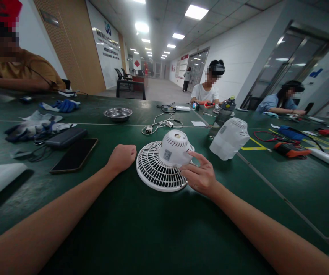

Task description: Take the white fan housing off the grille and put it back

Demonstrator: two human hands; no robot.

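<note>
A white fan head lies face down on the green table, its round slotted grille [149,166] underneath and its domed motor housing [174,147] on top. The housing has vent slots and a small printed label. My right hand [201,173] is at the housing's right side, the index finger stretched against it and the other fingers curled at its lower edge. Left of the grille rests my left hand [123,157], closed in a fist with nothing seen in it. A translucent white plastic cover [230,139] stands to the right, apart from my hands.
At left lie a phone [75,156], a dark case [67,137], gloves [34,126] and a white panel [0,179]. Behind the fan are a metal bowl [117,114], a white cable [160,124] and a bottle [221,118]. A multimeter [290,150] lies right. Other people sit around the table.
</note>
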